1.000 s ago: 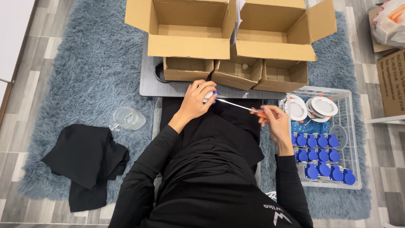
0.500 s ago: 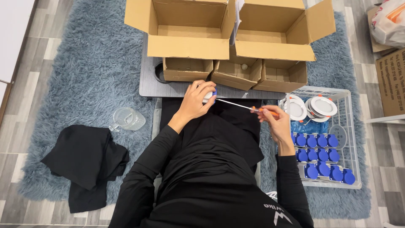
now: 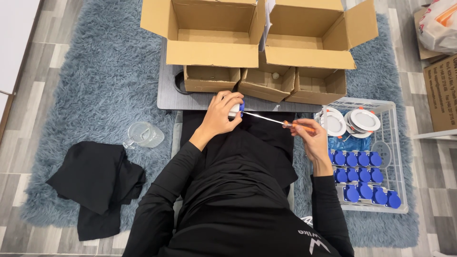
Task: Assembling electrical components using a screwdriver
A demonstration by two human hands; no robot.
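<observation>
Left hand clamps white-blue part; right hand grips screwdriver; crate beside.

Ahead of the hands, three small open cardboard boxes line the grey lap table, with two large cartons walling off the far edge. A white wire basket packed with blue parts blocks the right. Leftwards, rug lies open as far as the clear plastic jug and black cloth.

Open brown cartons ahead — printed carton right
</observation>
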